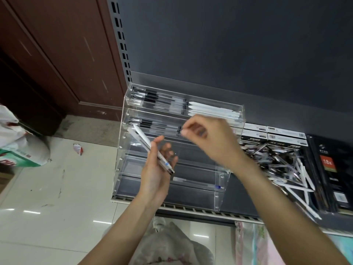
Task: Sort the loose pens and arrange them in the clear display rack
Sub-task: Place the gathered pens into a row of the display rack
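A clear tiered display rack (124, 142) stands on a dark shelf. Its top tier holds black-grip pens (152, 98) on the left and white pens (212, 110) on the right. The second tier holds more black-grip pens (152, 124). One clear pen with a blue tip (198, 183) lies in a low tier. My left hand (158, 169) holds a couple of pens (147, 144), one white and one clear, in front of the rack. My right hand (208, 136) hovers at the second tier with fingertips pinched; it is blurred, and no pen shows in it.
A heap of loose pens (277, 161) lies on the shelf right of the rack, beside boxed stock (286, 135) and a black notebook pack (332, 169). A brown door (57, 54) and a tiled floor (57, 188) with bags are to the left.
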A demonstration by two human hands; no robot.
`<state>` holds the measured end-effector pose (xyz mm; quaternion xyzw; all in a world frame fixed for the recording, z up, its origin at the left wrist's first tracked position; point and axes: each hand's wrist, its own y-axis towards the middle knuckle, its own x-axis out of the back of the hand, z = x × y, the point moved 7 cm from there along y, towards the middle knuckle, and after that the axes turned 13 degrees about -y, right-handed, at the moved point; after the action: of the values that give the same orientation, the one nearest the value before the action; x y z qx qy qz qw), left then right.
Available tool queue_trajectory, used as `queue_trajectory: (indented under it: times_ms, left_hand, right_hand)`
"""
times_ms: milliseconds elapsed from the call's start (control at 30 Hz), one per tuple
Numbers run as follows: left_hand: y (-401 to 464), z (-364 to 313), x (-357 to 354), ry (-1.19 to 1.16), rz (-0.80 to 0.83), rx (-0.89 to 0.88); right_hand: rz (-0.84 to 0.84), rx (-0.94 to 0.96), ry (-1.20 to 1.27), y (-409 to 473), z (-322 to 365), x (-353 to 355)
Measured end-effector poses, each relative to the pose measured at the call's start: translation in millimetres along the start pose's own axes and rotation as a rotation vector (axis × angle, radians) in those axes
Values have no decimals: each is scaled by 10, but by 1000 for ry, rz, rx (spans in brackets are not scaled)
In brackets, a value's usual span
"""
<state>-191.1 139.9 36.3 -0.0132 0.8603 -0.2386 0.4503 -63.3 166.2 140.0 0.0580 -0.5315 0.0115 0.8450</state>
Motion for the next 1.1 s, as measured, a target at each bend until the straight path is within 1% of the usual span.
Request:
queue_trajectory:
  times_ms: [33,100,200,267,300,367,433,467,533,700,800,900,1000,1067,1100]
  left_hand:
    - [3,1,-17,15,24,-6]
    - [-12,7,-65,37,74,-5]
    - [-55,8,-135,74,131,-4]
    - [-64,10,-163,145,163,-9]
    - [-66,16,-165,218,175,-12]
    - [-58,7,-127,387,167,-41]
    - [-52,-34,-66,491,124,-76]
    - [-57,-58,-56,505,112,-83]
    - [-67,-84,-56,476,111,-67]
    - [-61,-103,-67,441,101,-46]
    - [-34,-105,-53,459,90,-70]
    - [2,-79,-27,493,64,-78]
    - [26,-35,-7,498,57,-74]
    - [34,-14,-4,496,60,-68]
    - [40,-10,-4,503,61,-67]
  right_hand:
    - [94,14,40,-102,149,-192]
    - [184,-5,130,-227,256,-486]
    - [208,-103,371,-264,174,-616]
    - [183,-138,387,-246,59,-526]
    - [137,-148,355,-229,-30,-417]
    - [-54,-154,189,-169,-298,-49]
    - [-246,-136,-119,-92,-572,348]
    - [-296,-129,-262,-42,-681,492]
    - [-294,-126,-410,86,-855,605]
    - [-157,-111,-539,360,-988,404]
    - [-142,-150,-614,427,-1035,347]
    - [-143,-136,-713,429,-1024,277]
    - [-92,-171,-739,420,-1036,200]
    - [-128,-194,-728,354,-967,275]
    - [-191,-185,-692,279,-882,348]
